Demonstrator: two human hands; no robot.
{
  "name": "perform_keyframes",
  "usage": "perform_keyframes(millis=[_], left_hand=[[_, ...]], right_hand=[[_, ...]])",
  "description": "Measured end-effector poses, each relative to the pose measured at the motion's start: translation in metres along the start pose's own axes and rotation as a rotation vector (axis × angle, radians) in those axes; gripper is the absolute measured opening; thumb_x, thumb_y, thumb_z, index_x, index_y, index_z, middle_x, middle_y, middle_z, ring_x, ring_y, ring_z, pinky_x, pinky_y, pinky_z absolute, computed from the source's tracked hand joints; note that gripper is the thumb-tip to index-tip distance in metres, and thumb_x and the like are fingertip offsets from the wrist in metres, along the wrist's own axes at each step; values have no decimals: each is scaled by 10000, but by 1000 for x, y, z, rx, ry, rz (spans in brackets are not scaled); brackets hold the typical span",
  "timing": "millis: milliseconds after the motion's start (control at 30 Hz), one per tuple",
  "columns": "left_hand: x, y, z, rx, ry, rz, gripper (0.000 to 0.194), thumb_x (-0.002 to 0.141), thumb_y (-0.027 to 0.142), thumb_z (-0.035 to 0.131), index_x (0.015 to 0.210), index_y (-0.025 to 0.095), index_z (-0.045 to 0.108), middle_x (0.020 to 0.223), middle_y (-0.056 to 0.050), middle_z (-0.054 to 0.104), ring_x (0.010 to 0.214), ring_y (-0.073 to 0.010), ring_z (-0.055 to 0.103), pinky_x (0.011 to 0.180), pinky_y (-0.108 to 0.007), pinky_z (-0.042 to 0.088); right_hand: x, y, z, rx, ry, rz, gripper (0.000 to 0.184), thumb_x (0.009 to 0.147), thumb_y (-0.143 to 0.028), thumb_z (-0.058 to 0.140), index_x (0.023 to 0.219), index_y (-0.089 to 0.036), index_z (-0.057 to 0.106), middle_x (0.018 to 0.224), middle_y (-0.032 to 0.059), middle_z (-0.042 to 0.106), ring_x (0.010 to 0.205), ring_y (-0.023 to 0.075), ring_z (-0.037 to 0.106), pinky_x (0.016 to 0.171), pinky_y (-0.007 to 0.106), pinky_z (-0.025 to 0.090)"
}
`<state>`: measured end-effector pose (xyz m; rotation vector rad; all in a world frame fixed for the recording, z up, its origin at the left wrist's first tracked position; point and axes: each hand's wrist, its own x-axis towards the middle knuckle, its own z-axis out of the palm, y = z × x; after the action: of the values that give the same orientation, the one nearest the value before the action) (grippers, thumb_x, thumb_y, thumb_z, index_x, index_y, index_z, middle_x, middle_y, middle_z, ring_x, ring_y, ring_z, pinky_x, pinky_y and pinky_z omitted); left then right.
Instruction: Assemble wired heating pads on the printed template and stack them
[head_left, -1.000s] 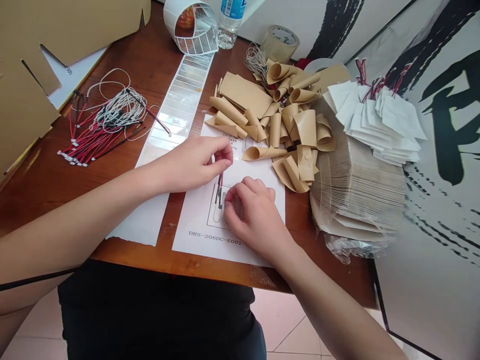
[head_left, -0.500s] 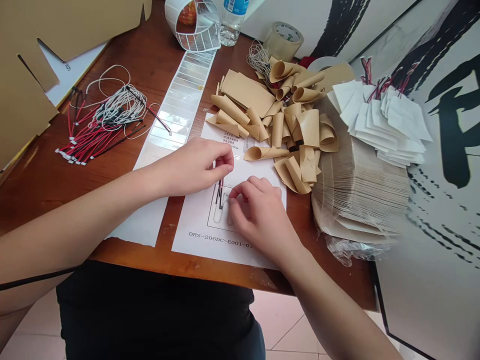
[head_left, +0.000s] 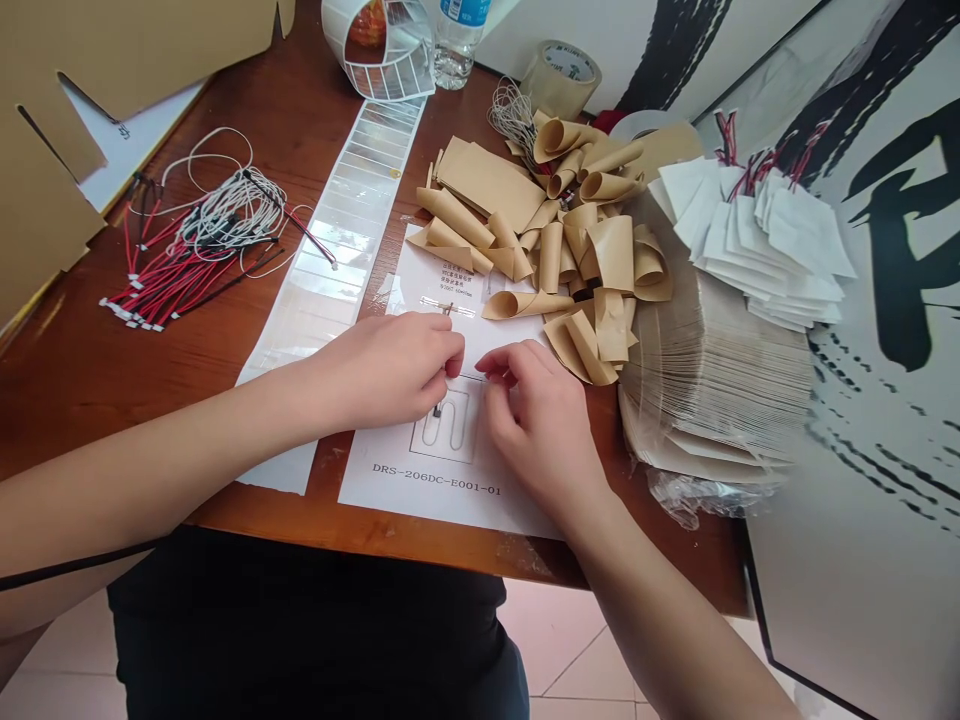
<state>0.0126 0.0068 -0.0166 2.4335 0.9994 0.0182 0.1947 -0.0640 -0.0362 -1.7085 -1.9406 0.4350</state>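
My left hand [head_left: 409, 368] is over the printed sheet [head_left: 420, 488], fingers curled and pinched on a thin wire lead [head_left: 437, 409]. Its dark lower end shows below my fingertips, over the sheet's drawing of a looped line in a square. Above the knuckles, a small end piece lies near a clear strip [head_left: 459, 309] on the sheet; my hand hides the stretch between. Just to the right, my right hand [head_left: 536, 405] hovers or rests over the paper with its fingers bent and its thumb apart from the forefinger. Nothing shows in it.
At left lies a pile of red-black wire leads with white cords [head_left: 217, 235], beside a cardboard box [head_left: 150, 60]. A label strip [head_left: 352, 200] runs up to its roll. Curled brown papers [head_left: 551, 255], tape [head_left: 562, 78], a bottle [head_left: 456, 50], white packets [head_left: 757, 235] and a paper stack [head_left: 720, 390] stand around.
My left hand has come down toward me with the wire lead, its upper end now showing above the knuckles. My right hand has drawn slightly right, off the drawing, and its fingers have parted.
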Motion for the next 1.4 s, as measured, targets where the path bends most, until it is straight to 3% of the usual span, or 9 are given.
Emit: perform_keyframes(millis=[200, 567, 933, 1400], left_hand=[[0, 1, 0, -15, -2, -8, 166, 906, 195, 508, 922, 209, 673, 1037, -33, 665, 887, -210, 640, 751, -344, 443], [0, 0, 2, -60, 8, -33, 158, 888, 187, 536, 994, 204, 653, 1068, -33, 656, 943, -213, 630, 818, -360, 465], [-2, 7, 3, 9, 2, -101, 151, 904, 224, 536, 957, 222, 678, 1061, -39, 619, 840, -206, 606, 715, -361, 431], [-2, 7, 4, 0, -7, -115, 166, 894, 230, 538, 959, 223, 691, 1063, -35, 655, 862, -210, 627, 729, -353, 435]], right_hand=[[-1, 0, 1, 25, -4, -23, 162, 859, -116, 470, 890, -225, 584, 883, 69, 668, 774, 230, 596, 684, 359, 429], [-1, 0, 0, 29, 19, -37, 181, 844, -98, 453, 900, -223, 571, 915, 84, 672, 864, 253, 631, 729, 376, 460], [-2, 1, 1, 15, 23, -40, 175, 847, -96, 468, 887, -234, 568, 911, 74, 672, 871, 257, 626, 738, 384, 463], [-3, -1, 1, 21, 24, -45, 163, 854, -109, 468, 884, -238, 564, 907, 72, 672, 876, 260, 620, 737, 383, 456]])
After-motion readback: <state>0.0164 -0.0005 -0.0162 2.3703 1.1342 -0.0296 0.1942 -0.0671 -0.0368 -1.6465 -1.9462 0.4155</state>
